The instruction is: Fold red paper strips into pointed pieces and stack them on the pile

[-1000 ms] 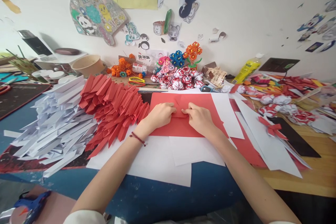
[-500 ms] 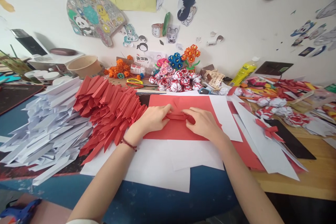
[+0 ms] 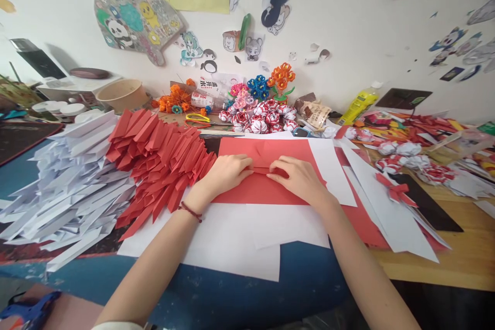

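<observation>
A narrow folded strip of red paper [image 3: 261, 169] lies level between my two hands, above a red sheet [image 3: 247, 193]. Its left end is pinched by my left hand [image 3: 231, 171], thumb below and fingers above. The right end is pinched the same way by my right hand [image 3: 293, 175]. Beneath the red sheet are white sheets [image 3: 232, 242]. Left of my left hand lies a heap of folded red strips [image 3: 158, 149], beside a heap of folded white strips [image 3: 73, 180].
Red-and-white paper flowers [image 3: 266, 117] lie beyond the sheets, near yellow-handled scissors [image 3: 197, 118]. A yellow bottle [image 3: 359, 104] stands at the back right. At right, a red folded piece [image 3: 397, 189] rests on white paper. A blue glue gun [image 3: 31, 312] is at the lower left.
The red strip between my hands looks flatter and narrower. The fingers of both hands have closed further around its ends.
</observation>
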The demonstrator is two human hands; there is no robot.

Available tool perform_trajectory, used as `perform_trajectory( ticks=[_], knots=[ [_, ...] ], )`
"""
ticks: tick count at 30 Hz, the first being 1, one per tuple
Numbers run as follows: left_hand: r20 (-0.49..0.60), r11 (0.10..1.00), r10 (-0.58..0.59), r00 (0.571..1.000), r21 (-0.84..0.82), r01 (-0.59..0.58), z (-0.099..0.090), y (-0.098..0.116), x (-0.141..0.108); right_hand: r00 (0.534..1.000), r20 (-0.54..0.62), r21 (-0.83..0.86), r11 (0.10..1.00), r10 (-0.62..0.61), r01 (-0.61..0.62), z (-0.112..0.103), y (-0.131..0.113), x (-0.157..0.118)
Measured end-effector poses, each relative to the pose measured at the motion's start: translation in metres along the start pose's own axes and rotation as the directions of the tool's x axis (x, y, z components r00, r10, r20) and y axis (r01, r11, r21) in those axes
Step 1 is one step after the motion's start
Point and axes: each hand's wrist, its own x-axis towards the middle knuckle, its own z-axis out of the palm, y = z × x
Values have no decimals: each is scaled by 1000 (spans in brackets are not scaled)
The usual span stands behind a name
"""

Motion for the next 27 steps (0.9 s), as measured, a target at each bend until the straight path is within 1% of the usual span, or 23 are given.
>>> perform_trajectory(
  ticks=[3, 10, 17, 22, 27],
  knots=[
    [-9, 1000, -17, 1000, -25, 17, 3, -1, 1, 1000, -6, 0, 1000, 8, -8, 2, 1, 1],
    [-7, 998, -53, 999, -15, 53, 5, 0, 2, 1000, 5, 11, 1000, 20, -20, 1, 1, 1],
    [-49, 996, -87, 995, -20, 86, 8, 3, 2, 997, -22, -4, 997, 76, -76, 11, -2, 3],
    [-64, 981, -184, 981, -77, 179, 13, 6, 3, 992, -27, -6, 993, 120, -120, 15, -3, 4],
    [-41, 952, -284, 958, -132, 277, 18, 7, 5, 986, -16, 83, 983, 167, -166, 16, -2, 6]
  ],
)
